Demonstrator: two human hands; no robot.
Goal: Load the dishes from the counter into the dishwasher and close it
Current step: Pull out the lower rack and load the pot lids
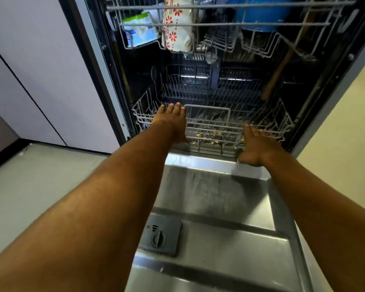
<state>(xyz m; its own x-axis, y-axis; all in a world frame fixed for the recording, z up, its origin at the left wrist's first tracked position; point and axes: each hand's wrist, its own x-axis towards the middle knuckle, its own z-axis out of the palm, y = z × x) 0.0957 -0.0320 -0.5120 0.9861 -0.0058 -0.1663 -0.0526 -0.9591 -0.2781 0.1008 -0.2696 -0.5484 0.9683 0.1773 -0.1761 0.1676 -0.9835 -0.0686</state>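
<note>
Both hands spread flat: left hand (pixel 171 121) touches lower rack (pixel 208 106) front rim; right hand (pixel 255 144), blurred, near its front.

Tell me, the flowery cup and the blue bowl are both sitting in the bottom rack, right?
Not quite. The head view shows the flowery cup and the blue bowl both sitting in the top rack, not the bottom rack.
</note>
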